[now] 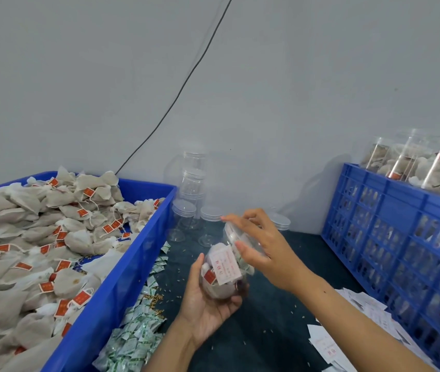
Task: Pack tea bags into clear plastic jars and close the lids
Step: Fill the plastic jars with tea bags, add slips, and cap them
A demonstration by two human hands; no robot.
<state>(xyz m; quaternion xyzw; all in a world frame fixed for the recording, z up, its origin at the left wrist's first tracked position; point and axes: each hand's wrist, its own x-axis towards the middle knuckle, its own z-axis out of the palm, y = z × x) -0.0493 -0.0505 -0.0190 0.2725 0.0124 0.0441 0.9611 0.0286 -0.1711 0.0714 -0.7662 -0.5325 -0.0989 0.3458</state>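
My left hand (208, 299) cradles a clear plastic jar (223, 275) from below, tilted toward me and filled with tea bags and a white paper slip with red print. My right hand (261, 245) grips a clear lid (236, 234) by its edge, held at the jar's mouth at a slant. A blue bin (122, 277) on the left is heaped with loose tea bags (39, 237) with red tags.
Several empty clear jars (193, 200) stand against the grey wall. A blue crate (401, 237) on the right holds filled jars (414, 162). Small green-white sachets (135, 331) lie beside the bin. White paper slips (347, 331) lie at right on the dark mat.
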